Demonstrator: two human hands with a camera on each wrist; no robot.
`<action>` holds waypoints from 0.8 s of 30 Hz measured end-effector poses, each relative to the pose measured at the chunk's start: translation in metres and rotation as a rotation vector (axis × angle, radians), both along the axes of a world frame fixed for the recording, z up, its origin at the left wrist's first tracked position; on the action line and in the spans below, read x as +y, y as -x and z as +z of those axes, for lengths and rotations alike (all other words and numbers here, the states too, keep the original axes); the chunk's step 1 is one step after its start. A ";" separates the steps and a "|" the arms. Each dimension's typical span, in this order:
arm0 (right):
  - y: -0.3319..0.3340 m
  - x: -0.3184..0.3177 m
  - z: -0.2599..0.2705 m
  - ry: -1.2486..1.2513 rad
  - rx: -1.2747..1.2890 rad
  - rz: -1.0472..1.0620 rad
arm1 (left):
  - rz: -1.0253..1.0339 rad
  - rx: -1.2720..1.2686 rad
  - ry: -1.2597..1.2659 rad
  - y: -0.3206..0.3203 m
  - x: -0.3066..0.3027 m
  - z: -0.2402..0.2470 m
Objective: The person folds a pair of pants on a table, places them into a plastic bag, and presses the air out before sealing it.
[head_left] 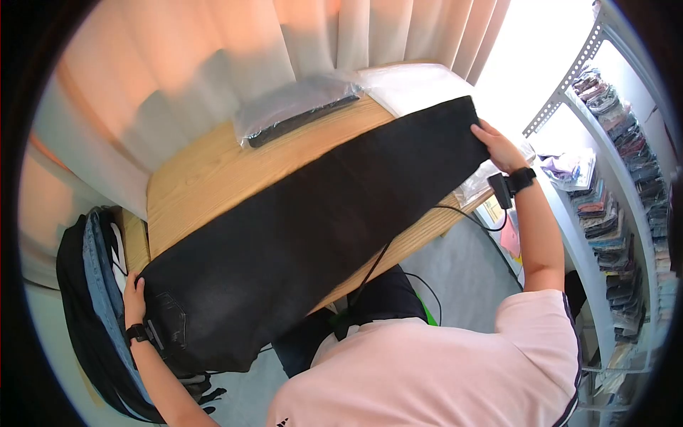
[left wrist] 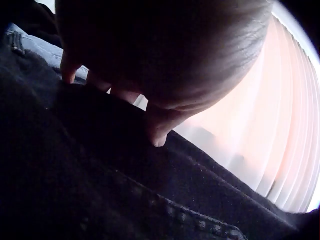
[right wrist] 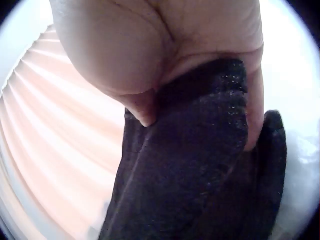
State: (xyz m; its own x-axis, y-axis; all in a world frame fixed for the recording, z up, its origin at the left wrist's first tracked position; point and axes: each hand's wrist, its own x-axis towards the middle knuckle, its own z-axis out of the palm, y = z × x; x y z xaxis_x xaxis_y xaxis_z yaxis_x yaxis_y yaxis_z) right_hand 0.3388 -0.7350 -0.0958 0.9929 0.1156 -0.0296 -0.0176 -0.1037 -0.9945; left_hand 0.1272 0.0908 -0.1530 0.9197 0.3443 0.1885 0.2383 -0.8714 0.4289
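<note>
A pair of black trousers (head_left: 306, 220), folded lengthwise, stretches between both hands above the wooden table. My left hand (head_left: 134, 302) grips the waist end, beside a back pocket with pale stitching; in the left wrist view the thumb of the left hand (left wrist: 165, 65) presses on the dark cloth (left wrist: 100, 150) with the fingers behind it. At the hem end, my right hand (head_left: 501, 148) pinches the cloth. The right wrist view shows the thumb of the right hand (right wrist: 165, 55) on one side of the black leg (right wrist: 185, 165) and a finger between the layers.
A clear plastic bag (head_left: 299, 99) with something dark inside lies at the back of the wooden table (head_left: 192, 178). Dark and blue garments (head_left: 99, 285) hang at the left. Metal shelves (head_left: 590, 135) with folded clothes stand at the right. A black cable (head_left: 466, 212) hangs near the right wrist.
</note>
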 end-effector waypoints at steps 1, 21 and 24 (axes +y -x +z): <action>-0.008 0.003 -0.009 0.055 0.041 0.010 | 0.038 0.003 -0.023 0.000 0.001 0.000; -0.039 0.025 -0.050 0.956 0.052 -0.323 | 0.121 0.287 -0.004 -0.018 -0.009 -0.016; -0.036 0.023 -0.045 0.827 0.153 -0.218 | 0.073 0.130 -0.126 -0.013 0.005 -0.036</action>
